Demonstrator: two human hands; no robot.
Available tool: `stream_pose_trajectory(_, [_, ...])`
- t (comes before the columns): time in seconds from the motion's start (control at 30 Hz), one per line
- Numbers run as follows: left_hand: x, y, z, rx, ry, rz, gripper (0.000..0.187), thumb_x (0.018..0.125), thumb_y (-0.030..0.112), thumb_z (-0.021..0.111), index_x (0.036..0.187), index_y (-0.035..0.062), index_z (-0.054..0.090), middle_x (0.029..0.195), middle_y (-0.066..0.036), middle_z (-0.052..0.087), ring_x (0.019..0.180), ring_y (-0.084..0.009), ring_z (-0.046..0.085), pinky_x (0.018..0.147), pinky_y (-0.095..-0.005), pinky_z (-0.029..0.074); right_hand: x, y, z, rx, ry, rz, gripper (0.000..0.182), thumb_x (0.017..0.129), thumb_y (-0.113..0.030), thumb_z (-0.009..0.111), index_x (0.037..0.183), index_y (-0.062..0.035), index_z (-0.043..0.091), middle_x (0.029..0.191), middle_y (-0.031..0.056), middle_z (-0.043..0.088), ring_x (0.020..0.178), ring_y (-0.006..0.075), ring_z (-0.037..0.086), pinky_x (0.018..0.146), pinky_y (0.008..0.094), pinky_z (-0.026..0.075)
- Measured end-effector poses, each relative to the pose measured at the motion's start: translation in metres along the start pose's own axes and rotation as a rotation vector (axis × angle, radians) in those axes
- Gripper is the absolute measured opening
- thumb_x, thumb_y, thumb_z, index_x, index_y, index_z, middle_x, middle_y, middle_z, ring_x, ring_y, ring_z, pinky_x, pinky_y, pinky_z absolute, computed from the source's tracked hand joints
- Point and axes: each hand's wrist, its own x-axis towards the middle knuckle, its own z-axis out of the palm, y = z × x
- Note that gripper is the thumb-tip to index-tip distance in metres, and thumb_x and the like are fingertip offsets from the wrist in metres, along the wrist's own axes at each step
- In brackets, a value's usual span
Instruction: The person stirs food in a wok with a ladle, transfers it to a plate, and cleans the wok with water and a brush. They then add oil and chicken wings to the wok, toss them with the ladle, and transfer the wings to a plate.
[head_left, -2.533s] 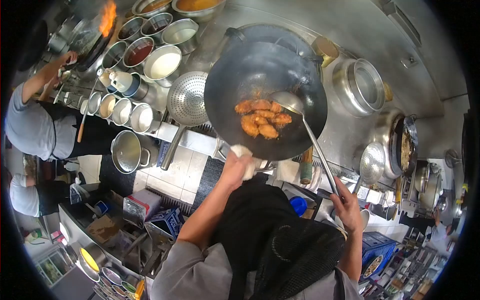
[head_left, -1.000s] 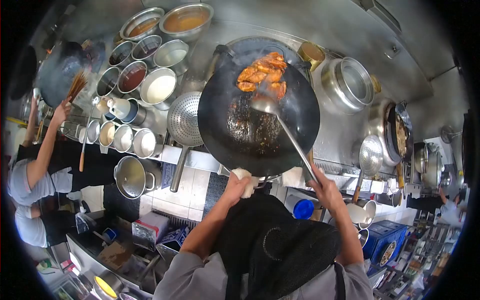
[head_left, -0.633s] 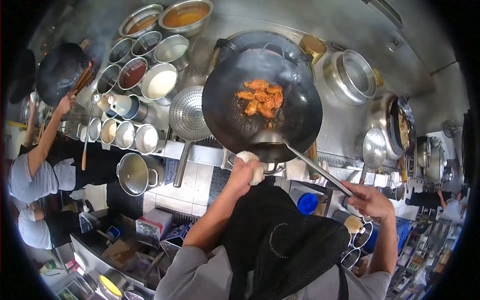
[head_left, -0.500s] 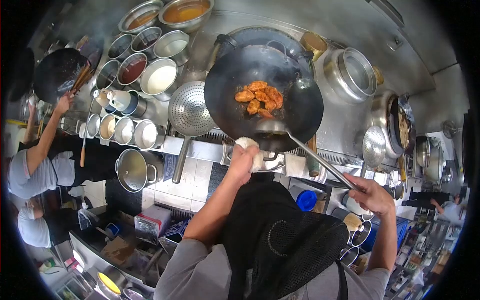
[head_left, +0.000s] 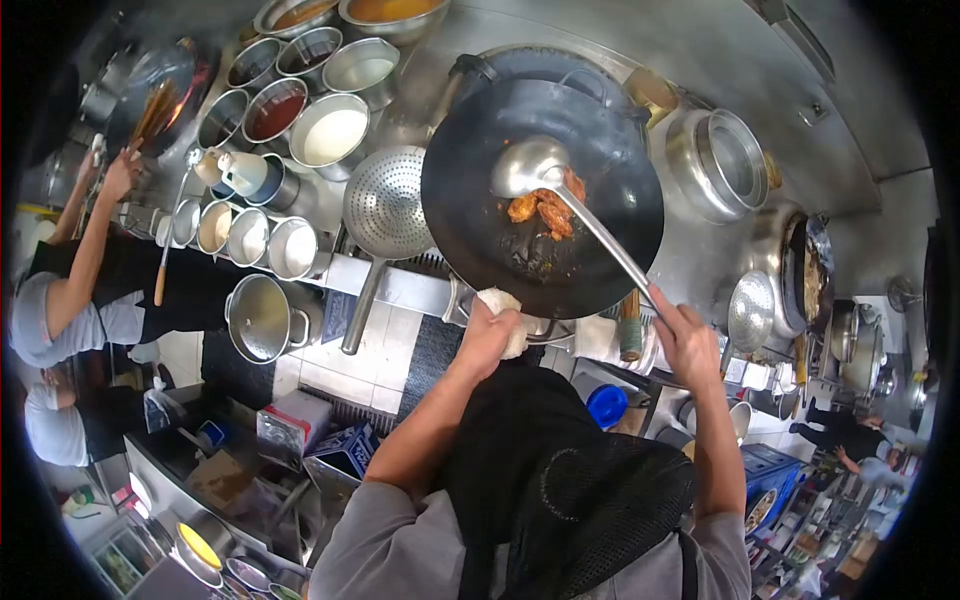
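A large black wok (head_left: 615, 200) sits on the burner in front of me, its near side tipped slightly towards me. My left hand (head_left: 487, 340) is closed around a folded white cloth (head_left: 514, 340) at the wok's near rim, where a handle shows beside it. Further right, my right hand (head_left: 688, 342) grips the long handle of a metal ladle (head_left: 530, 166). The ladle's bowl is turned over inside the wok and partly covers several glazed, reddish-brown food pieces (head_left: 553, 214). Dark oily residue marks the wok's bottom nearer to me.
A perforated strainer (head_left: 386, 200) lies left of the wok. Several metal pots of sauces and a white liquid (head_left: 333, 135) stand beyond it. Stacked metal bowls (head_left: 700, 160) are at right. Another person's hand (head_left: 121, 176) works over a flaming wok at far left.
My right hand and the ladle have moved forward and left, from the near rim to over the food. The pieces are now bunched together. The other person's wok has shifted, showing flame.
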Motion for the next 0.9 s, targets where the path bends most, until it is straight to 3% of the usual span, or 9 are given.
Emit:
stream_pose_trajectory(0.07, [-0.007,0.009,0.003,-0.044,0.013,-0.027,0.043,0.084,0.002,0.056,0.124,0.0030,0.040,0.104,-0.011,0.056,0.080,-0.0211,0.062,0.053,-0.0343,0.056,0.007,0.021,-0.011,-0.301,-0.005,-0.042,0.050,0.088,-0.012,0.066,0.136,-0.0240,0.057,0.082,0.0126,0.062,0.068,0.0325,0.064,0.060,0.0443,0.051])
stream_pose_trajectory(0.2, [-0.006,-0.001,0.000,-0.059,0.037,-0.034,0.044,0.084,0.002,0.056,0.125,0.0034,0.040,0.104,-0.011,0.056,0.080,-0.0211,0.062,0.053,-0.0343,0.056,-0.023,0.047,-0.028,-0.389,0.048,-0.027,0.049,0.089,-0.013,0.066,0.135,-0.0228,0.058,0.083,0.0128,0.062,0.065,0.0317,0.063,0.058,0.0437,0.051])
stream_pose_trajectory(0.37, [-0.007,-0.002,-0.003,-0.056,0.022,-0.059,0.046,0.084,0.002,0.056,0.127,0.0038,0.040,0.103,-0.011,0.055,0.079,-0.0213,0.062,0.054,-0.0342,0.056,-0.048,0.038,-0.044,-0.102,0.070,0.094,0.050,0.088,-0.009,0.069,0.135,-0.0194,0.059,0.090,0.0153,0.066,0.071,0.0307,0.065,0.062,0.0393,0.053])
stream_pose_trajectory(0.43, [-0.005,-0.008,-0.005,-0.029,0.011,-0.022,0.047,0.084,0.001,0.056,0.127,0.0038,0.040,0.103,-0.011,0.055,0.080,-0.0212,0.062,0.055,-0.0340,0.056,-0.059,0.032,-0.049,0.093,0.022,0.089,0.051,0.086,-0.006,0.070,0.135,-0.0114,0.058,0.111,0.0202,0.068,0.083,0.0290,0.070,0.075,0.0347,0.053])
stream_pose_trajectory(0.5, [-0.005,-0.012,-0.006,-0.038,0.017,-0.025,0.047,0.084,0.001,0.056,0.127,0.0038,0.039,0.103,-0.011,0.056,0.080,-0.0211,0.062,0.055,-0.0339,0.056,-0.073,0.022,-0.060,0.316,-0.147,0.329,0.052,0.085,-0.003,0.071,0.135,-0.0084,0.058,0.115,0.0208,0.068,0.094,0.0287,0.070,0.079,0.0335,0.053])
stream_pose_trajectory(0.6, [-0.005,-0.011,-0.006,-0.056,0.024,-0.020,0.046,0.084,0.001,0.056,0.126,0.0037,0.040,0.103,-0.011,0.056,0.079,-0.0210,0.062,0.055,-0.0341,0.056,-0.080,0.008,-0.075,0.283,-0.357,0.390,0.053,0.084,-0.001,0.071,0.134,-0.0077,0.058,0.117,0.0211,0.068,0.100,0.0286,0.070,0.082,0.0336,0.053])
stream_pose_trajectory(0.77, [-0.006,-0.011,-0.004,-0.020,0.036,-0.031,0.042,0.085,0.002,0.057,0.124,0.0034,0.041,0.103,-0.011,0.056,0.079,-0.0214,0.062,0.055,-0.0344,0.056,-0.061,-0.008,-0.030,0.355,-0.333,0.221,0.053,0.085,-0.004,0.071,0.135,-0.0079,0.057,0.113,0.0220,0.068,0.097,0.0287,0.071,0.083,0.0348,0.053])
stream_pose_trajectory(0.83, [-0.003,-0.018,-0.007,-0.028,0.032,-0.010,0.040,0.086,0.003,0.058,0.122,0.0033,0.042,0.104,-0.011,0.056,0.079,-0.0217,0.062,0.054,-0.0346,0.056,-0.049,-0.014,-0.010,0.361,-0.291,0.343,0.050,0.088,-0.007,0.068,0.137,-0.0080,0.056,0.111,0.0177,0.070,0.085,0.0184,0.066,0.079,0.0313,0.050])
stream_pose_trajectory(0.9, [-0.001,-0.018,-0.007,-0.012,0.037,0.004,0.040,0.085,0.003,0.058,0.122,0.0033,0.041,0.104,-0.011,0.056,0.079,-0.0218,0.062,0.054,-0.0346,0.056,-0.041,-0.021,0.002,0.361,-0.232,0.264,0.050,0.090,-0.008,0.067,0.138,-0.0082,0.054,0.113,0.0211,0.069,0.090,0.0192,0.067,0.081,0.0333,0.051])
